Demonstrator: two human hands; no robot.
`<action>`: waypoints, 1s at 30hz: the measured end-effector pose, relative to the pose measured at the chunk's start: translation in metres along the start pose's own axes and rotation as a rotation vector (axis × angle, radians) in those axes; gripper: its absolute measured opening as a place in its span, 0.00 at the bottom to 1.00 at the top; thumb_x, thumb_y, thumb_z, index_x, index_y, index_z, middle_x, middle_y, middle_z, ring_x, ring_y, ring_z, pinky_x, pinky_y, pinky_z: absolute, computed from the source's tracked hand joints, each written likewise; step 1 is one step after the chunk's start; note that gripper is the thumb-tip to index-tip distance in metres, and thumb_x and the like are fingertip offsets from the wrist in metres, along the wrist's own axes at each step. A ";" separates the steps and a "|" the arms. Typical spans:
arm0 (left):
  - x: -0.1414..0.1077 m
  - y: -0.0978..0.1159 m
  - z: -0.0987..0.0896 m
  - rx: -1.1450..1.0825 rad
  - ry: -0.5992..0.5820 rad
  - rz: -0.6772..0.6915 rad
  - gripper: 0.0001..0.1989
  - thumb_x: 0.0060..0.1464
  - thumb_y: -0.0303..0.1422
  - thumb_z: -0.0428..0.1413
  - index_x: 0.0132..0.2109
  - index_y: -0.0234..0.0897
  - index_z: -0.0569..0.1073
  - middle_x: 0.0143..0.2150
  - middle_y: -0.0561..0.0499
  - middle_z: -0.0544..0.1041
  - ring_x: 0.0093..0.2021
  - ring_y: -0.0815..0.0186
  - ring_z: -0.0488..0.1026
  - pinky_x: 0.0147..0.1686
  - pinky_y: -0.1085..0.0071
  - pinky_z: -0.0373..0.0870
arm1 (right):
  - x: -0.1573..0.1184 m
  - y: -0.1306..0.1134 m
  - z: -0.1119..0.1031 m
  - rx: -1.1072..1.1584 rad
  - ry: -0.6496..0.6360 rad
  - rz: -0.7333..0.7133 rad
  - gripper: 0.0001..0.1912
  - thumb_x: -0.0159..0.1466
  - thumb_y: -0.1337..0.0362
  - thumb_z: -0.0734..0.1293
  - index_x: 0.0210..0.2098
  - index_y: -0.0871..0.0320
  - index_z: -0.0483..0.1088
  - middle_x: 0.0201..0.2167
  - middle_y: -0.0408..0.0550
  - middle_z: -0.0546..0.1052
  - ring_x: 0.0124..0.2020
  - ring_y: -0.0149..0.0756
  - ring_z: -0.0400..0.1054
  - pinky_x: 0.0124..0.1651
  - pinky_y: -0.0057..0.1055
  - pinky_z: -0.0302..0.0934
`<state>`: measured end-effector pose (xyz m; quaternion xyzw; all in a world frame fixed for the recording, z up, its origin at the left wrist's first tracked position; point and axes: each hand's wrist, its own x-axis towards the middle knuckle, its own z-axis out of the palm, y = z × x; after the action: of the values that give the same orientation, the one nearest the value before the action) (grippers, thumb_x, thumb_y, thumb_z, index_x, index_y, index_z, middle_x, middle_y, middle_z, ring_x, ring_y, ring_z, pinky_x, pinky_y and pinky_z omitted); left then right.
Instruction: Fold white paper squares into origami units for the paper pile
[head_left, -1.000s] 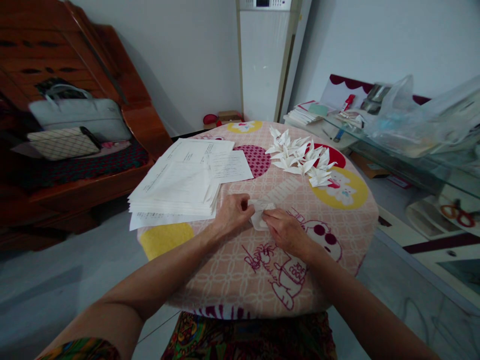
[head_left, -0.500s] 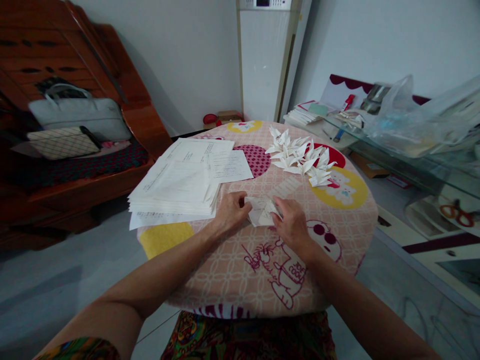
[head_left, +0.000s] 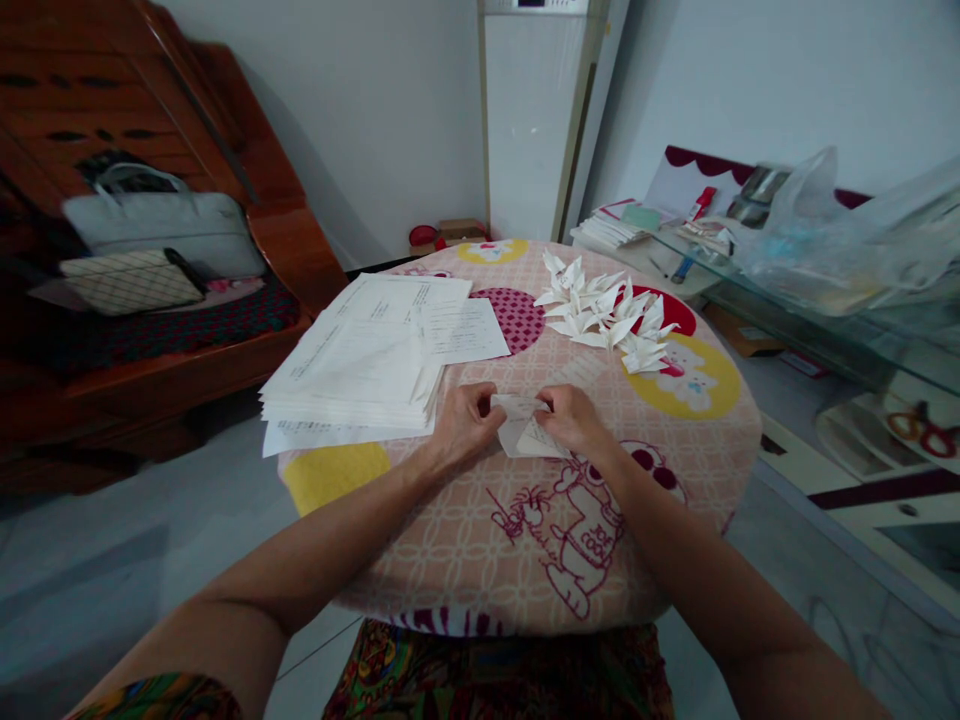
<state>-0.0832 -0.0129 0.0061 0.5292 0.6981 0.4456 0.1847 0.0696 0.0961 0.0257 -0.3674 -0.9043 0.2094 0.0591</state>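
A small folded white paper (head_left: pixel 517 430) lies flat near the middle of the round table, between my two hands. My left hand (head_left: pixel 469 418) pinches its left edge with thumb and fingers. On the upper right part of the same paper, my right hand (head_left: pixel 568 415) has its fingers closed on a folded layer. A thick stack of printed sheets (head_left: pixel 352 350) sits to the left, with one sheet (head_left: pixel 469 330) jutting out at its right. Beyond my right hand is a cluster of folded white paper cranes (head_left: pixel 600 310).
The patterned cloth (head_left: pixel 465 540) covers the table (head_left: pixel 420 590). At the right stands a glass shelf (head_left: pixel 810 325) with plastic bags (head_left: pixel 795 230) and papers. A wooden seat (head_left: pixel 285 240) with a grey bag (head_left: pixel 165 235) is at the left.
My right hand has shifted slightly up and left over the paper, uncovering more of its lower right corner. My left hand stays at the left edge.
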 end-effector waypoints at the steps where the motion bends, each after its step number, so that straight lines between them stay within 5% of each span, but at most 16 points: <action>1: 0.000 0.000 0.000 -0.001 0.003 0.001 0.09 0.46 0.31 0.50 0.22 0.38 0.58 0.20 0.57 0.56 0.23 0.71 0.55 0.23 0.72 0.48 | -0.001 0.000 0.000 -0.019 0.005 -0.007 0.11 0.61 0.68 0.64 0.39 0.60 0.78 0.38 0.53 0.82 0.40 0.39 0.73 0.38 0.29 0.56; 14: 0.004 0.002 0.000 0.099 0.004 0.005 0.11 0.49 0.33 0.52 0.23 0.37 0.60 0.19 0.57 0.58 0.23 0.70 0.56 0.23 0.71 0.48 | -0.003 -0.004 0.015 -0.188 0.048 -0.051 0.11 0.65 0.65 0.61 0.39 0.60 0.76 0.37 0.57 0.80 0.40 0.43 0.73 0.39 0.32 0.57; 20: 0.009 0.005 -0.004 0.107 -0.006 -0.028 0.11 0.48 0.31 0.52 0.21 0.37 0.60 0.19 0.57 0.57 0.22 0.71 0.56 0.24 0.71 0.47 | -0.022 -0.007 -0.003 0.001 0.337 -0.143 0.10 0.64 0.69 0.63 0.42 0.61 0.74 0.38 0.54 0.78 0.39 0.39 0.70 0.41 0.32 0.58; 24: 0.010 0.008 -0.004 0.132 0.007 -0.036 0.11 0.48 0.31 0.52 0.21 0.37 0.59 0.18 0.58 0.55 0.22 0.71 0.54 0.25 0.70 0.46 | -0.042 -0.018 -0.004 0.188 0.104 -0.357 0.07 0.64 0.63 0.67 0.32 0.58 0.75 0.31 0.45 0.76 0.32 0.32 0.67 0.37 0.28 0.58; 30: 0.006 0.017 -0.001 0.169 0.031 0.012 0.14 0.50 0.32 0.52 0.21 0.37 0.59 0.18 0.58 0.55 0.22 0.71 0.54 0.25 0.69 0.47 | -0.049 -0.024 0.022 0.072 0.018 -0.228 0.03 0.59 0.68 0.71 0.31 0.61 0.77 0.33 0.49 0.76 0.38 0.38 0.69 0.42 0.31 0.58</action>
<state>-0.0764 -0.0071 0.0214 0.5400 0.7327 0.3944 0.1261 0.0835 0.0395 0.0186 -0.2614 -0.9316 0.2304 0.1037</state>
